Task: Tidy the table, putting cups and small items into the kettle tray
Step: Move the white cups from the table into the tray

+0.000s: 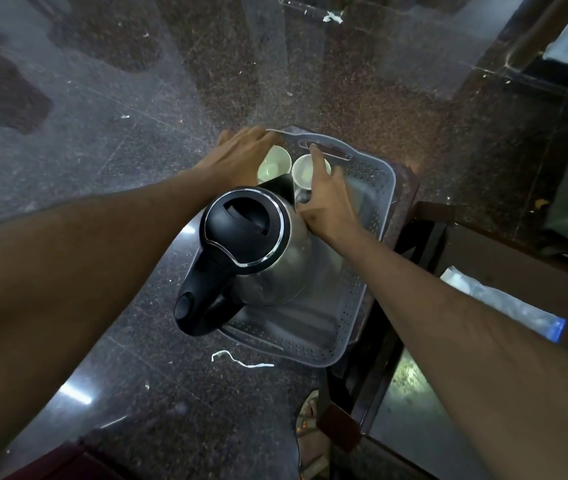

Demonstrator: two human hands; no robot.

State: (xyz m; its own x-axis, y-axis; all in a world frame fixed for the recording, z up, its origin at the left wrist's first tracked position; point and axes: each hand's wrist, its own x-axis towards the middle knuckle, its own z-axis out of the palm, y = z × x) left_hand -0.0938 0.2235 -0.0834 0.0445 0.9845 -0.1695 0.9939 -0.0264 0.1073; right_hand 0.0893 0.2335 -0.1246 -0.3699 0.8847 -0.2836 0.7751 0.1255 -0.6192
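steel kettle with black lid and handle (258, 251) stands in the grey perforated plastic tray (355, 299). two white ceramic cups (301, 169) sit at its far end. right hand (327, 202) grasps the right cup; left hand (241, 154), fingers flat, steadies the tray's far corner. advice: seat this cup upright, clear of the spout.

Single head view, wide-angle, looking steeply down from above the person's own arms, which enter from the bottom left and bottom right corners and reach forward toward frame centre. Close range: kettle (254, 244) and tray (372, 216) sit mid-frame, just beneath the camera. Floor (137, 98) fills the upper half, so the view faces forward and down. Edges bend from lens distortion. No second view to overlap with.
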